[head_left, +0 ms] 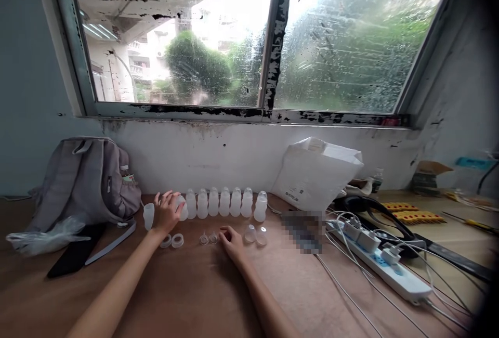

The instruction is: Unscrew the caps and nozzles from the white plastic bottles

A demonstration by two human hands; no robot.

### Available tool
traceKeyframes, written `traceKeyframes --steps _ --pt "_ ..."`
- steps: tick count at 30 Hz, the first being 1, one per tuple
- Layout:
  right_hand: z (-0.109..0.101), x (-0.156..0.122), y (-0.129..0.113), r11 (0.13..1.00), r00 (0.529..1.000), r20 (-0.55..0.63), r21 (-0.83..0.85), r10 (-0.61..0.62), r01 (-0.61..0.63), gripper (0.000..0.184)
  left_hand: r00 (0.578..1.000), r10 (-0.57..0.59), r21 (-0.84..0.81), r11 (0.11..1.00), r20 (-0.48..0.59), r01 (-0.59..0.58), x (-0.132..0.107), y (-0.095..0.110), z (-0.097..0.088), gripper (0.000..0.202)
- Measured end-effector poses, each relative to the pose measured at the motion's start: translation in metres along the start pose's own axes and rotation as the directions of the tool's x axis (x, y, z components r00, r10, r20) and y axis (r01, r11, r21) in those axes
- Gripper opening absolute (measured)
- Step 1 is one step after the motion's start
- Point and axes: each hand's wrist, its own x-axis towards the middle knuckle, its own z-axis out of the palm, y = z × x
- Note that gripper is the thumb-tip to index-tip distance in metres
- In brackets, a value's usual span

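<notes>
Half-closed on a bottle (pixel 181 209), our left hand (pixel 167 210) seems at pick-up — even pressure needed next — with our right hand (pixel 231 242) curled, apparently empty, beside teats (pixel 213 238).

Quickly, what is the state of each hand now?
Left hand: curled against a translucent baby bottle; grip cannot be told.
Right hand: loosely curled beside a small clear piece, nothing visibly held.

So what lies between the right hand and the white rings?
In the head view, two small clear pieces lie between the right hand and the white rings.
</notes>
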Motion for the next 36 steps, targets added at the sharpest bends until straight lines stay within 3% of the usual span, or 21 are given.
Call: traceKeyframes --steps 3,5,8,11,14,17,20,23,29,31,33,36 --pt "-0.002 0.0 0.001 0.996 0.999 -0.038 0.079 0.031 -0.028 0.025 0.982 -0.085 -0.182 0.982 -0.167 0.054 -0.017 0.02 -0.023 0.03" --pt "-0.003 0.0 0.001 0.989 0.997 -0.053 0.137 0.06 -0.052 0.025 0.973 -0.14 -0.337 0.939 -0.182 0.072 -0.031 0.037 -0.031 0.03" --pt "-0.003 0.001 0.002 0.983 0.995 -0.05 0.168 0.081 -0.071 0.027 0.984 -0.16 -0.488 0.867 -0.073 0.105 -0.058 0.06 -0.028 0.027" --pt "-0.004 0.002 0.002 0.981 0.995 -0.045 0.179 0.085 -0.075 0.027 0.995 -0.096 -0.561 0.822 0.03 0.096 -0.083 0.075 -0.013 0.027" --pt "-0.003 0.002 0.004 0.979 0.995 -0.051 0.191 0.088 -0.077 0.028 0.99 -0.113 -0.606 0.783 0.085 0.141 -0.099 0.079 0.005 0.03" --pt "-0.003 0.003 0.006 0.966 0.992 -0.062 0.241 0.114 -0.096 0.029 0.973 -0.148 -0.665 0.711 0.176 0.229 -0.105 0.076 0.019 0.051" --pt "-0.003 0.004 0.008 0.952 0.989 -0.056 0.282 0.138 -0.117 0.029 0.935 -0.05 -0.686 0.666 0.351 0.293 -0.105 0.075 0.024 0.068" --pt "-0.003 0.004 0.007 0.945 0.988 -0.043 0.3 0.15 -0.13 0.031 0.876 0.033 -0.678 0.648 0.48 0.347 -0.104 0.076 0.021 0.057" --pt "-0.005 -0.001 -0.001 0.816 0.96 -0.023 0.532 0.28 -0.225 0.047 0.843 0.01 -0.646 0.646 0.539 0.406 -0.104 0.083 0.006 0.047" --pt "-0.006 -0.003 -0.011 0.814 0.958 -0.024 0.533 0.286 -0.23 0.051 0.843 -0.001 -0.63 0.664 0.538 0.403 -0.106 0.085 0.005 0.048" --pt "-0.008 -0.005 -0.025 0.864 0.973 -0.02 0.464 0.231 -0.195 0.051 0.851 -0.025 -0.607 0.69 0.525 0.395 -0.11 0.087 0.005 0.049" --pt "-0.01 -0.005 -0.051 0.967 1.0 0.025 0.254 0.012 -0.018 0.037 0.873 -0.062 -0.598 0.705 0.484 0.382 -0.113 0.09 0.006 0.048"
